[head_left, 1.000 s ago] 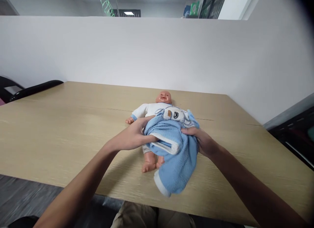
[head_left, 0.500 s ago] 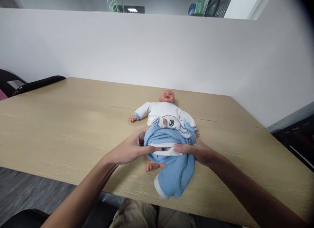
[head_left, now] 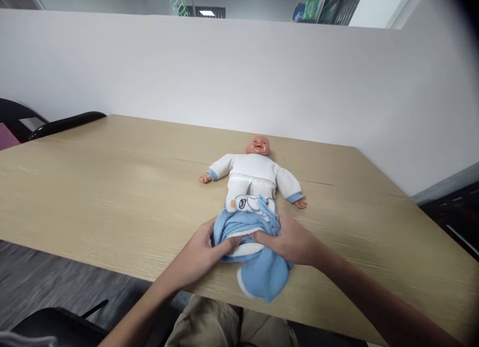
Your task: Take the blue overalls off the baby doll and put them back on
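Left hand [head_left: 200, 252] at 9 o'clock, right hand [head_left: 295, 241] at 3, both grasping blue garment [head_left: 243, 222], thumbs [head_left: 229, 246] at its white-trimmed opening [head_left: 246, 250]; doll [head_left: 252, 167] supine at 12 o'clock.

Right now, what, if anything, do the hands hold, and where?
The blue garment: left hand and right hand hold it at either side of its white-trimmed opening.

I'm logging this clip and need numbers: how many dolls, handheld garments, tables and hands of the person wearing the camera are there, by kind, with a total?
Doll: 1
Blue-and-white garment, held: 1
Table: 1
Person's hands, left hand and right hand: 2
Total: 5
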Action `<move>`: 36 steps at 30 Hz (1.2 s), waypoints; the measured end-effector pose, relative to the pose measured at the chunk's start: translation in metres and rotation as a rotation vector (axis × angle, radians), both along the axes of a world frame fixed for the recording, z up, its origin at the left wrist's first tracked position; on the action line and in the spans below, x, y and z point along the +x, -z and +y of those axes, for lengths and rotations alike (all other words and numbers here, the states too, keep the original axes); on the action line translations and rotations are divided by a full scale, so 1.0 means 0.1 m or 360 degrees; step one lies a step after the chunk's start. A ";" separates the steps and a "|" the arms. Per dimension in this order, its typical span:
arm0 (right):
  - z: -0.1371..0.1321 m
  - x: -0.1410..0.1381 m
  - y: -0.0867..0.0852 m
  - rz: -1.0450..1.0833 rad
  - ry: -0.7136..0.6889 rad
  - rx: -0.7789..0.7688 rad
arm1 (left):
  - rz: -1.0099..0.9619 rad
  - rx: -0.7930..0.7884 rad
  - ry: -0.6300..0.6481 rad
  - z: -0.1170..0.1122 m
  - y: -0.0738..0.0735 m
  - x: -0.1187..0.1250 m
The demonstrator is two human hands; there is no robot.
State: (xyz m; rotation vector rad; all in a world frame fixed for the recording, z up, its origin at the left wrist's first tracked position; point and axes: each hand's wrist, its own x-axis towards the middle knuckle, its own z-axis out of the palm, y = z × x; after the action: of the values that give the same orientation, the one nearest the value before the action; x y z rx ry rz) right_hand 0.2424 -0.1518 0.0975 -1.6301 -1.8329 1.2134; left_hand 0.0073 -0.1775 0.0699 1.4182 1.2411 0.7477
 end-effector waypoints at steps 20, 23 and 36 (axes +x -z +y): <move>-0.03 -0.21 0.28 -0.0263 -0.0486 0.0513 | 0.0768 0.0303 0.0064 -0.09 0.21 0.01; -0.04 -0.20 0.28 -0.0261 -0.0488 0.0491 | 0.0855 0.0274 0.0063 -0.10 0.22 0.02; -0.08 -0.19 0.29 -0.0259 -0.0441 0.0427 | 0.0572 0.0375 0.0096 -0.15 0.43 -0.02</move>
State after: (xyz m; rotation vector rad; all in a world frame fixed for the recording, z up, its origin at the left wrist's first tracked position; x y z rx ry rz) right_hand 0.2236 -0.1597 0.0686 -1.3953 -2.2722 0.9075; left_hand 0.0057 -0.1925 0.0267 1.8349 1.4086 0.6295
